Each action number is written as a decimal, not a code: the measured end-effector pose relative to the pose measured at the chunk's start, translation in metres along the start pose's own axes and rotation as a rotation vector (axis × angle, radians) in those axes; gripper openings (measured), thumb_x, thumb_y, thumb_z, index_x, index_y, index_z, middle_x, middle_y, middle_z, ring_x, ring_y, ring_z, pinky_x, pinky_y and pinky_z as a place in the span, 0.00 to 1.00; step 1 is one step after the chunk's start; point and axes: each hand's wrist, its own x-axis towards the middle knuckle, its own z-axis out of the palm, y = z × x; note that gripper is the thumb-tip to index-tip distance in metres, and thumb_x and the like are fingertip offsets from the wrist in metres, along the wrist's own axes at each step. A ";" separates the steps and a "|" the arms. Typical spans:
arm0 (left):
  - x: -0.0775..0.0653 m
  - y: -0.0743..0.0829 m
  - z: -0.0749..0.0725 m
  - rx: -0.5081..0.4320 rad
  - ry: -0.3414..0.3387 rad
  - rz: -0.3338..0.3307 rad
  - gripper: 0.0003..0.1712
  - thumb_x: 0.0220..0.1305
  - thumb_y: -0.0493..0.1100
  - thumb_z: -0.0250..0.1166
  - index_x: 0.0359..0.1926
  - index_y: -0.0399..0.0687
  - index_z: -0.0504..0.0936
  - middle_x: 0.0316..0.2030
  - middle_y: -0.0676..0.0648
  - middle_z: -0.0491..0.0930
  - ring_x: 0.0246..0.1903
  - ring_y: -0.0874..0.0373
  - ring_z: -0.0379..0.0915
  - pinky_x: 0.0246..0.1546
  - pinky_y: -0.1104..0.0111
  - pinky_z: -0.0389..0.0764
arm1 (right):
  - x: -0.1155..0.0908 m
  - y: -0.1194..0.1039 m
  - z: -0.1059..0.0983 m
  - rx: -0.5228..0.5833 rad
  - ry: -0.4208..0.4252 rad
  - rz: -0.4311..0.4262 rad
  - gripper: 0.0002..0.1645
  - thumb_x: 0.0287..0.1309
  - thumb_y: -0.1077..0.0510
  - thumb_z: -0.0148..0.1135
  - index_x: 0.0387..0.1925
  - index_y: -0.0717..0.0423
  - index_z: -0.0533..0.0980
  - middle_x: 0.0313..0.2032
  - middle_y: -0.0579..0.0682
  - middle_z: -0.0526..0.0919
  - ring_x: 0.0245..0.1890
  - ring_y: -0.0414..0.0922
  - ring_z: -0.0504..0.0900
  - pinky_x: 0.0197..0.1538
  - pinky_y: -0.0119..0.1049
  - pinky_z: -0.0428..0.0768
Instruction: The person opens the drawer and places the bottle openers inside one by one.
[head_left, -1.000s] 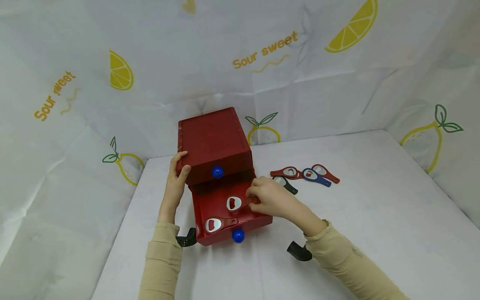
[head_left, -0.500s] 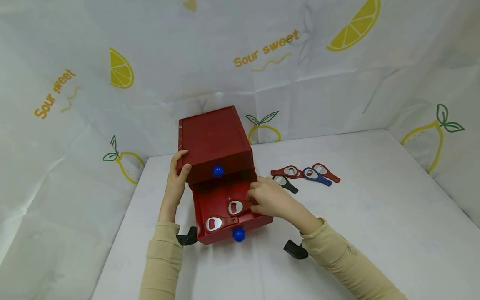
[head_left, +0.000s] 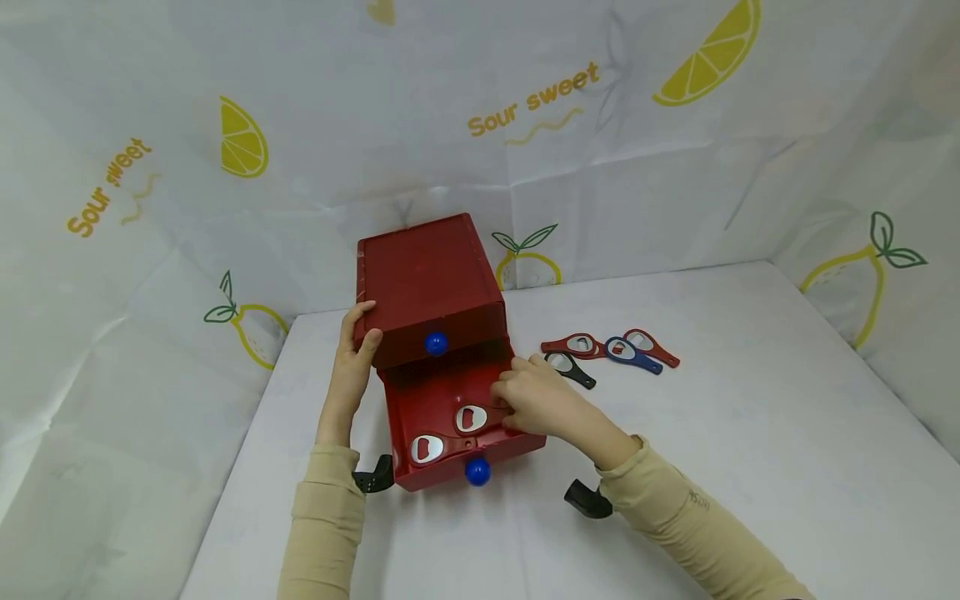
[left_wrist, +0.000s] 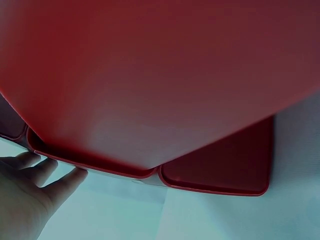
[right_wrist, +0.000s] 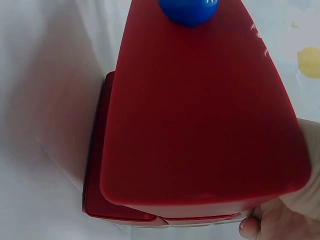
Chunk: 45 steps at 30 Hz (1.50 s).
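A red two-drawer box (head_left: 423,271) stands on the table, its lower drawer (head_left: 420,400) pulled out. My left hand (head_left: 351,375) rests against the box's left front corner, thumb near the front edge. In the left wrist view its fingers (left_wrist: 65,185) touch the red edge. Inside the drawer, my right hand (head_left: 540,402) pinches the handle end of a red bottle opener (head_left: 471,418); the fingers hide that end. A second red bottle opener (head_left: 426,450) lies along the drawer's front. The right wrist view shows the drawer front (right_wrist: 205,115) covering the opener.
Right of the box lie a black bottle opener (head_left: 576,372), a blue one (head_left: 633,356) and red ones (head_left: 573,344), partly overlapping. Each drawer has a blue knob (head_left: 477,472). A white lemon-print cloth (head_left: 637,200) rises behind the table.
The red bottle opener at my right hand has come down and slightly toward the drawer's front. My right forearm has shifted a little left; my left hand has stayed in place.
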 end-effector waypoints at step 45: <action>-0.002 0.000 0.001 0.026 0.014 0.009 0.28 0.69 0.50 0.50 0.65 0.49 0.55 0.69 0.43 0.49 0.63 0.46 0.52 0.61 0.55 0.56 | -0.035 0.067 0.041 0.251 0.544 0.342 0.17 0.48 0.54 0.69 0.41 0.57 0.80 0.35 0.54 0.82 0.32 0.49 0.76 0.35 0.42 0.69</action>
